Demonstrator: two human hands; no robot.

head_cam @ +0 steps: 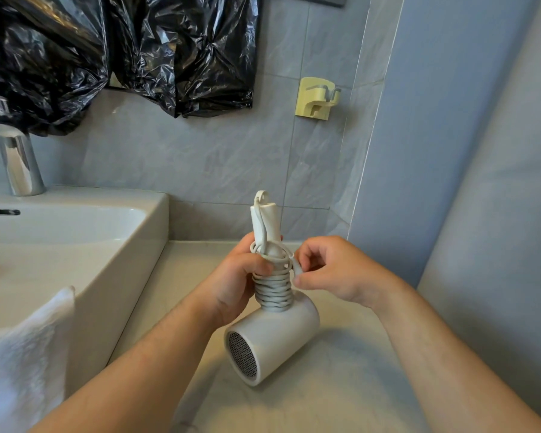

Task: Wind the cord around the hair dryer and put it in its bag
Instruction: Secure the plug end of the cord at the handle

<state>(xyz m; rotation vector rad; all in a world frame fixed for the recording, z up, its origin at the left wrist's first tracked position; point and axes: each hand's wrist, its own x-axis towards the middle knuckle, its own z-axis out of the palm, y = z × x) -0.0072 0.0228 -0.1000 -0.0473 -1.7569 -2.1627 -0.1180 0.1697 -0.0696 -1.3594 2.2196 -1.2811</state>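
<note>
A white hair dryer point(272, 339) stands with its barrel down on the countertop and its handle pointing up. The white cord point(274, 292) lies in several tight turns around the lower handle, with one loose loop higher up. My left hand point(235, 285) grips the handle from the left, thumb over the coils. My right hand point(331, 270) pinches the plug end of the cord against the handle's right side. No bag for the dryer shows in view.
A white sink point(113, 232) with a chrome tap point(18, 164) sits at the left, and a white towel point(22, 364) hangs over its front edge. Black plastic sheeting point(122, 48) hangs on the tiled wall. A yellow wall hook point(317, 98) is above the beige countertop point(341, 385).
</note>
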